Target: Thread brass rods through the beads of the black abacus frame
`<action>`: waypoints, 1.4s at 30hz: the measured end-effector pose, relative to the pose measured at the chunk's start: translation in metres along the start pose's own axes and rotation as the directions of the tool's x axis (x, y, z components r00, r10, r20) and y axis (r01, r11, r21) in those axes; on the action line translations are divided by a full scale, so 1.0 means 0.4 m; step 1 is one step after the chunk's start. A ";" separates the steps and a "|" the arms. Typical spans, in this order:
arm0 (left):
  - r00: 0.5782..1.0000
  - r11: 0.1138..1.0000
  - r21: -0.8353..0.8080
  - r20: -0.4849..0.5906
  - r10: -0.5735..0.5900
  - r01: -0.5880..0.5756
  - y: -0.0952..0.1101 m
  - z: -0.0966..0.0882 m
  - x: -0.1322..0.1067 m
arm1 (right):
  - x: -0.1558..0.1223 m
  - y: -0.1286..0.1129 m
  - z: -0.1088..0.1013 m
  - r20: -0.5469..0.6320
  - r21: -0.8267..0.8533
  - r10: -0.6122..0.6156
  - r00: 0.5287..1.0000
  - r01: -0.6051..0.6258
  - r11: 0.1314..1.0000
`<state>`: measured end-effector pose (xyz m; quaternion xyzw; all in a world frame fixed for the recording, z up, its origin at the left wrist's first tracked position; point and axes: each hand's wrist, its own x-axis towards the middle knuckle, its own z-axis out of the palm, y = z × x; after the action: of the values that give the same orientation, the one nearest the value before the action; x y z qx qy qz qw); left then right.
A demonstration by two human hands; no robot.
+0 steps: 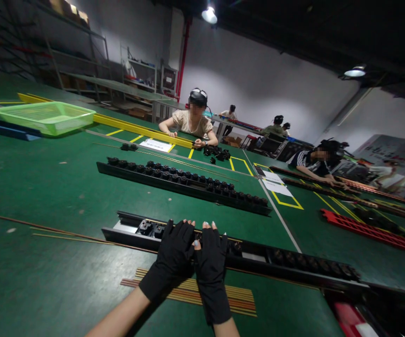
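Note:
My left hand (176, 245) and my right hand (210, 255), both in black fingerless gloves, lie side by side across a long black channel (128, 238). Their fingers stretch forward over it, palms down, and the thumbs nearly meet. What lies directly under the palms is hidden. Small black modules (146, 228) sit inside the channel left of my hands, and a row of similar dark modules (293, 259) fills its right part. Below my wrists, several short brass- and copper-coloured strips (237, 299) are laid parallel on the green table (69, 187).
A second black channel (184, 187) with modules lies beyond. Long thin rods (58, 230) extend leftward. Further off are a green basket (44, 119), a yellow rail (135, 128) and a seated person (191, 124). A red rail (371, 231) lies right, near another person (304, 157).

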<state>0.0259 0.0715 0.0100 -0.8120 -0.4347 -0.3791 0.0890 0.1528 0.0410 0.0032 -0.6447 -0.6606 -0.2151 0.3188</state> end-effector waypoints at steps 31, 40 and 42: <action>0.994 0.988 0.137 -0.094 -0.053 0.065 -0.091 -0.030 0.010 | -0.006 0.011 -0.008 -0.006 0.009 -0.043 0.999 0.043 0.999; 0.985 0.984 0.167 -0.170 -0.038 0.067 -0.116 -0.050 0.018 | -0.001 0.012 -0.013 -0.031 -0.028 -0.088 0.996 0.087 0.996; 0.993 0.984 0.172 -0.116 -0.035 0.055 -0.126 -0.055 0.016 | 0.001 0.008 -0.016 -0.037 -0.009 -0.067 0.997 0.067 0.998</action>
<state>-0.0228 0.0958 0.0206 -0.7682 -0.4788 -0.3869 0.1756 0.1568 0.0372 0.0077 -0.6194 -0.6749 -0.2401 0.3214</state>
